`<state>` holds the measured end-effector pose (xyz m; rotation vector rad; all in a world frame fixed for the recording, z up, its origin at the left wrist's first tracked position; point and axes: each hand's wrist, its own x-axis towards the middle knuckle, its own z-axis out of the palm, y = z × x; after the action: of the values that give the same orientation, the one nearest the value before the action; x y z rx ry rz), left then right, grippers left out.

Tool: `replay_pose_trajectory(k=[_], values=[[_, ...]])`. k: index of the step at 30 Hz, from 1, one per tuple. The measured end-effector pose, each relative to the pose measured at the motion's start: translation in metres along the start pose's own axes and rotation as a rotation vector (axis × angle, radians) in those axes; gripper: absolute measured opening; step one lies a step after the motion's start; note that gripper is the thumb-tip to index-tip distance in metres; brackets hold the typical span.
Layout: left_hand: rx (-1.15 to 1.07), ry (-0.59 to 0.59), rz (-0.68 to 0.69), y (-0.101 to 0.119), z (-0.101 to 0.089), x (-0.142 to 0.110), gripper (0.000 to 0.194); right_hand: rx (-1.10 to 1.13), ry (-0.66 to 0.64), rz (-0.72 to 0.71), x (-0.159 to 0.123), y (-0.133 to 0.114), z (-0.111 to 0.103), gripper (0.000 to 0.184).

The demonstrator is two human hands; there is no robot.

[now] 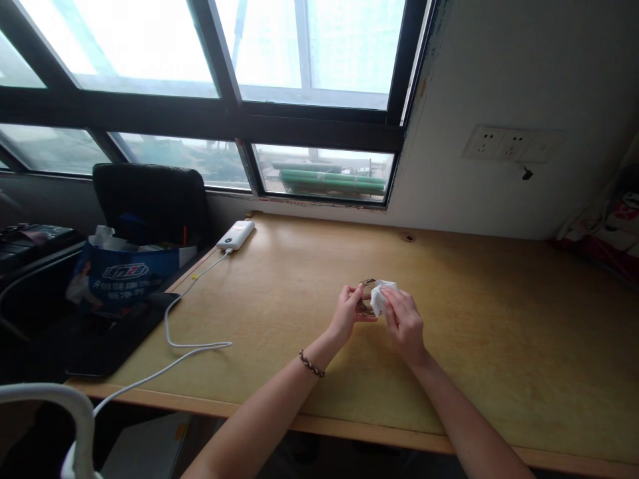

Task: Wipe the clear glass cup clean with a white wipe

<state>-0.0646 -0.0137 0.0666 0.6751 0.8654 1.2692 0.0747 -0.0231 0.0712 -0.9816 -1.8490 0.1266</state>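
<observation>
Over the middle of the wooden desk, my left hand (345, 314) is closed on a small brown, open-framed thing (366, 307). Its curved dark edges show between the fingers and thumb, but its exact kind I cannot make out. My right hand (407, 324) pinches a crumpled white tissue (382, 297) and presses it against the right side of the brown thing. The tissue covers part of that thing. Both hands are close together, just above the desktop. A braided bracelet (311, 364) circles my left wrist.
A white power bank (236, 235) lies at the desk's (499, 372) far left edge, its white cable (200, 346) trailing to the front. Left of the desk are a blue bag (127, 273) and a black chair (152, 199). A wall socket (514, 144) is at right.
</observation>
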Motion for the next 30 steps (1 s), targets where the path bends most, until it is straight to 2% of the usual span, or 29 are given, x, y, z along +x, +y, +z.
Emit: replay_pose_trajectory(k=[5,9,12,16,19,26,28,30], values=[[0.052,-0.037,0.072,-0.012,0.005,-0.008,0.033,0.053,-0.179,0.022,-0.008,-0.003,0.015,0.035],[0.042,-0.05,0.085,-0.011,0.005,-0.009,0.029,0.238,-0.335,0.109,-0.002,-0.005,0.008,0.032],[0.038,-0.044,0.1,-0.007,0.006,-0.01,0.03,0.252,-0.366,0.117,0.005,-0.005,-0.001,0.026],[0.003,0.003,0.107,-0.005,0.006,-0.007,0.033,0.172,-0.341,0.04,0.009,-0.002,-0.006,0.022],[-0.07,0.021,0.061,-0.004,0.003,-0.002,0.035,0.119,-0.289,0.03,0.008,-0.002,-0.007,0.02],[-0.178,-0.018,-0.024,-0.004,-0.002,0.005,0.036,0.005,0.05,0.136,0.003,0.002,-0.01,0.026],[-0.206,-0.056,-0.079,-0.004,-0.002,0.005,0.039,0.043,0.068,0.149,0.005,0.002,-0.011,0.031],[-0.244,-0.076,-0.128,-0.004,-0.001,0.004,0.039,0.122,0.008,0.096,0.006,0.0,-0.011,0.034]])
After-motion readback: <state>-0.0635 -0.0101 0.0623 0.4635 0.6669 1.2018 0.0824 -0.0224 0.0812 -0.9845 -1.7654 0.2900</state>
